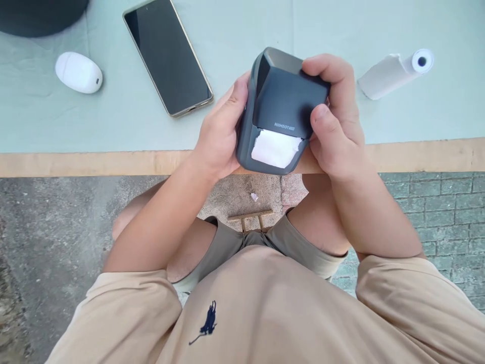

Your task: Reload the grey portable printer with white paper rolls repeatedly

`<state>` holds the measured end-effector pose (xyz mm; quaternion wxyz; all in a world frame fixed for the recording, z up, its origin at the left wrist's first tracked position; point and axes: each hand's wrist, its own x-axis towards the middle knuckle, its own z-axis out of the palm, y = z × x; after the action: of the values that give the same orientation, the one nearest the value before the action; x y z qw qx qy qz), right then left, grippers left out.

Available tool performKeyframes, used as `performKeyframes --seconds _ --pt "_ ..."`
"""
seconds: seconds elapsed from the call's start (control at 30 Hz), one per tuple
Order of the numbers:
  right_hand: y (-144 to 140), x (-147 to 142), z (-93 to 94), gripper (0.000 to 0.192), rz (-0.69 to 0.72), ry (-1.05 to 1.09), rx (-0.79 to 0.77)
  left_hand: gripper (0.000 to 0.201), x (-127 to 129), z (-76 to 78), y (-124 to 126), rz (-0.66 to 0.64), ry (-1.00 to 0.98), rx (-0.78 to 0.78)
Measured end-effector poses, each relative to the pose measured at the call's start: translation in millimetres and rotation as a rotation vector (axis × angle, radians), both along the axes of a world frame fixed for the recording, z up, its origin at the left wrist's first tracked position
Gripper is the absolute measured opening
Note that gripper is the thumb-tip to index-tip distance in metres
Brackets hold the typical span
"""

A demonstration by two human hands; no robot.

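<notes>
I hold a small dark grey label printer (282,96) in both hands just above the table's near edge. White label paper (276,148) sticks out of its slot toward me. My left hand (220,134) wraps the printer's left side. On the right side and top my right hand (335,119) grips it, thumb pressed on the lid near the slot.
On the pale green table cover (113,116) lie a black smartphone (166,55), a white oval case (78,72) and a white paper roll (396,73). A dark round object (41,15) sits at the far left corner. The wooden table edge (76,163) runs across; paved ground lies below.
</notes>
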<state>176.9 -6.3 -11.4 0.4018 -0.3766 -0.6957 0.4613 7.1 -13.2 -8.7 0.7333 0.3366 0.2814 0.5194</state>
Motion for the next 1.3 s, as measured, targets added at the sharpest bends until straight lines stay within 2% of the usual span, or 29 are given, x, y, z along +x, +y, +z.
performKeyframes --seconds 0.13,0.23,0.37,0.73,0.97,1.13,1.3 --pt "-3 0 5.8 0.044 0.018 -0.005 0.067 0.044 2 1.4 -2 0.034 0.005 0.023" --pt "-4 0 8.0 0.043 0.031 0.041 0.062 0.046 3 3.5 -1 0.038 0.026 0.034" --pt "0 3 4.5 0.039 0.040 0.129 0.070 0.049 3 5.6 0 0.031 0.031 0.037" --pt "2 7 1.1 0.034 0.030 0.107 0.126 0.052 4 4.8 0 0.063 0.051 0.069" --pt "3 5 -0.1 0.037 0.046 0.090 0.175 0.043 1 0.0 0 0.066 0.036 0.075" --pt "-2 7 -2.4 0.040 0.024 0.011 0.115 0.034 1 0.4 0 0.052 0.065 0.003" --pt "-2 7 -5.6 0.044 -0.026 -0.026 0.100 0.032 1 0.8 1 0.045 -0.008 -0.050"
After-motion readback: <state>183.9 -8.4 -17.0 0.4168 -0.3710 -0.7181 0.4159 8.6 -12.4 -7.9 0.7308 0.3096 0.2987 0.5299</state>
